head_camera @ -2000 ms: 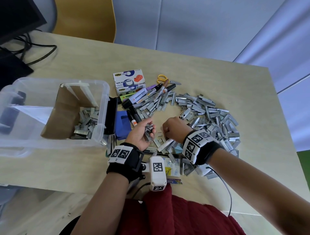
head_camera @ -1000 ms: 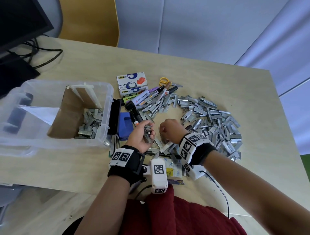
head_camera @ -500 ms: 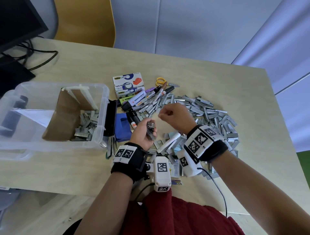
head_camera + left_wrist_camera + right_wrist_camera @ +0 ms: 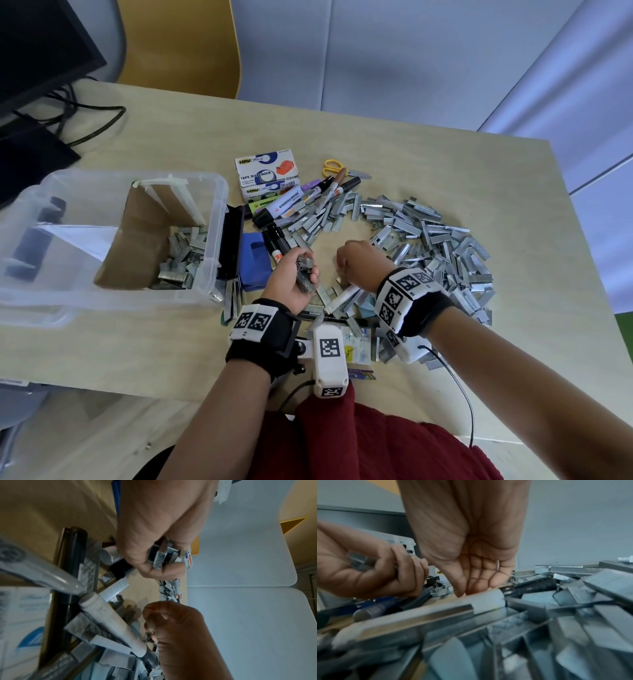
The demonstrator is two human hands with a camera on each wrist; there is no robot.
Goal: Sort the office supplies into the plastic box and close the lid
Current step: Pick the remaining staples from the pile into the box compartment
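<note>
The left hand (image 4: 293, 275) is clenching a bundle of staple strips (image 4: 306, 274), lying just right of the clear plastic box (image 4: 212, 219). The right hand (image 4: 359, 265), fingers pointing down and drawn together at the tips, is reaching to the table (image 4: 428, 154) further right of the box; whether it is pinching anything cannot be told. The loose staple pile (image 4: 445, 253) is lying just beyond that hand. More strips (image 4: 181, 260) are sitting inside the box.

From my head view the plastic box (image 4: 219, 192) runs off the left edge. My right hand (image 4: 359, 265) covers whatever its fingertips (image 4: 462, 592) touch; I can't tell if they pinch anything. The nearest staple strips (image 4: 505, 642) blur out.
</note>
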